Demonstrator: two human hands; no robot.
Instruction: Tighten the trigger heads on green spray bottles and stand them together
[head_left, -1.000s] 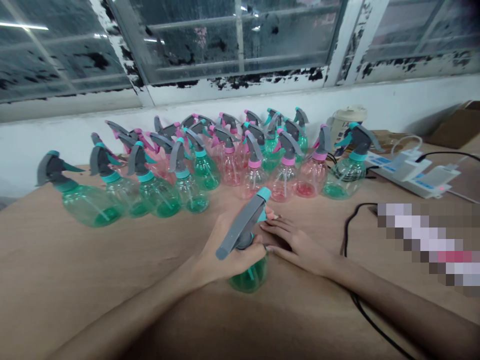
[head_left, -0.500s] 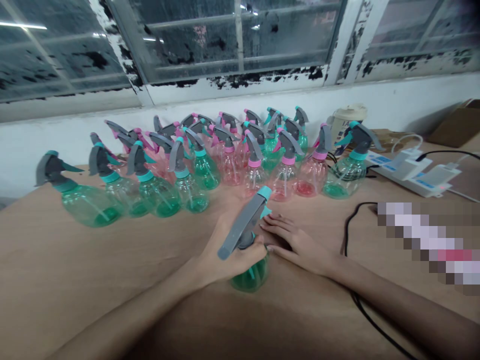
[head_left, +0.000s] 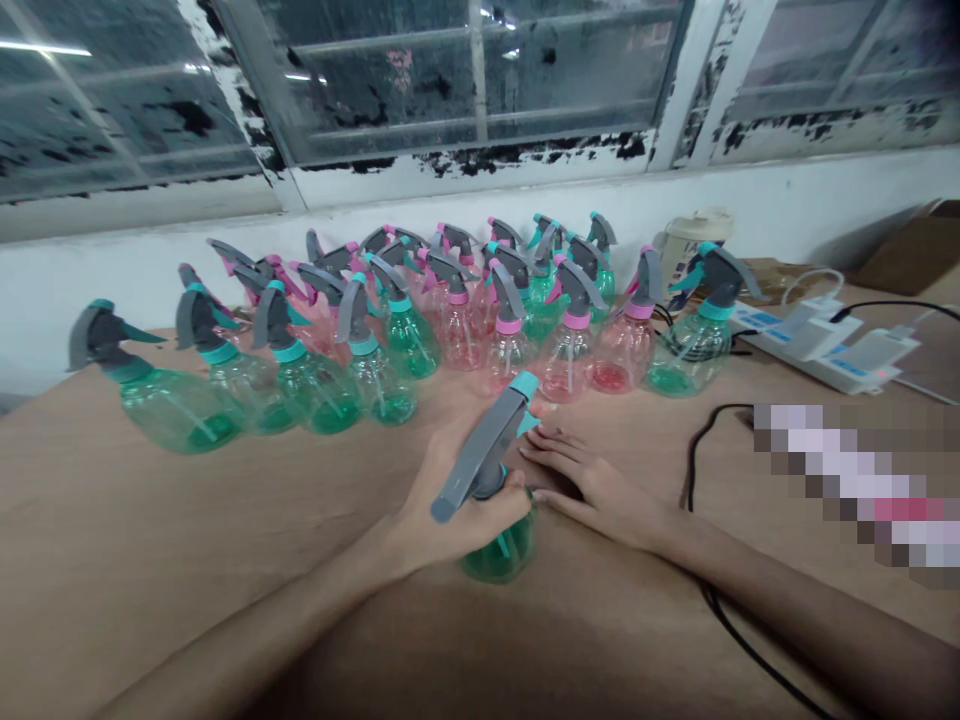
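Observation:
A green spray bottle (head_left: 501, 550) with a grey head and teal nozzle stands near the front middle of the table. My left hand (head_left: 442, 505) is wrapped round its neck, just under the grey head, with the thumb on the near side. Part of the left fingers is hidden behind the spray head. To the right, my right hand (head_left: 589, 485) lies flat on the wooden table, its fingers stretched towards the bottle and the left fingertips. Whether the right fingers touch the bottle cannot be made out.
Several green spray bottles (head_left: 319, 390) and pink ones (head_left: 566, 360) stand in rows behind my hands. At the right are a white power strip (head_left: 817, 350) with chargers, a paper cup (head_left: 694, 235), a black cable (head_left: 691, 455) and a cardboard box (head_left: 915, 250). A blurred patch covers the right edge.
The spray head in my left hand has tilted or turned very slightly to the left. My right hand and the other bottles look unchanged.

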